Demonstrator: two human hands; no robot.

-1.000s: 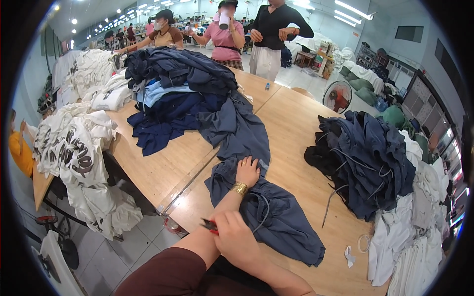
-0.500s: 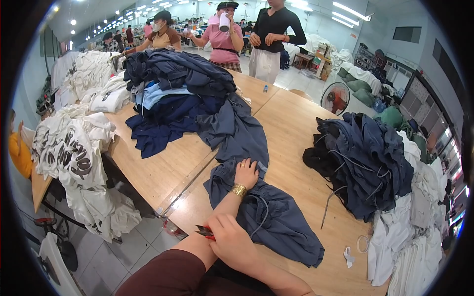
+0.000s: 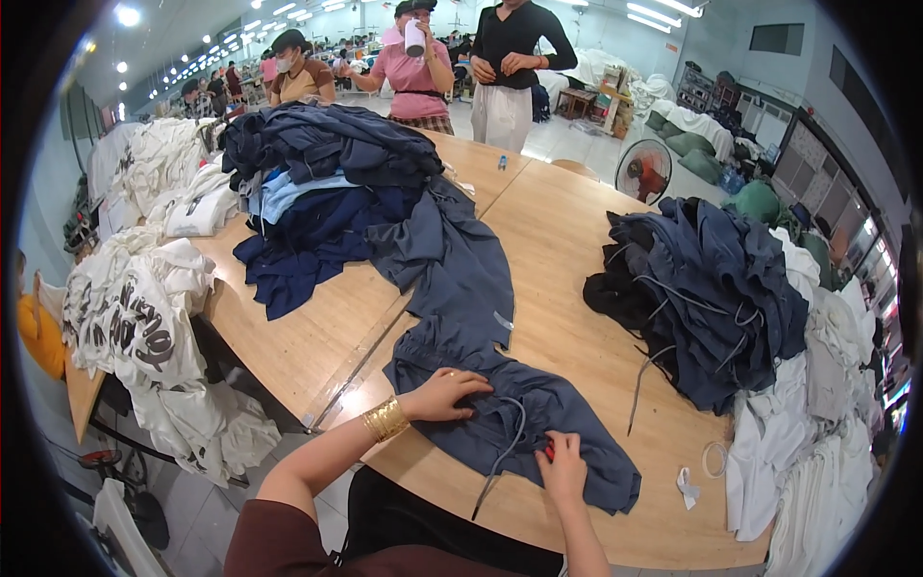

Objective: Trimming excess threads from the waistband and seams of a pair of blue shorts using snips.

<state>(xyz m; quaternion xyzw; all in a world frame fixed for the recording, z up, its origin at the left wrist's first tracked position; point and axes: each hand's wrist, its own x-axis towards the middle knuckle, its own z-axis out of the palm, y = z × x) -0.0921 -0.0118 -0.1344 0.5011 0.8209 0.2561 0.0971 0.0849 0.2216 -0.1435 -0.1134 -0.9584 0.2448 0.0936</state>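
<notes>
Both hands on the navy garment (image 3: pixel 538 423): left hand (image 3: pixel 447 392) flat (fingers spread), right hand (image 3: pixel 562 466) pinching fabric.

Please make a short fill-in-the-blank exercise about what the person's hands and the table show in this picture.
1. The left hand presses on a dark ____ garment.
2. The left wrist wears a ____ bracelet.
3. The right hand holds a small ____ tool.
4. The table is made of ____.

Missing words: blue; gold; red; wood
</notes>
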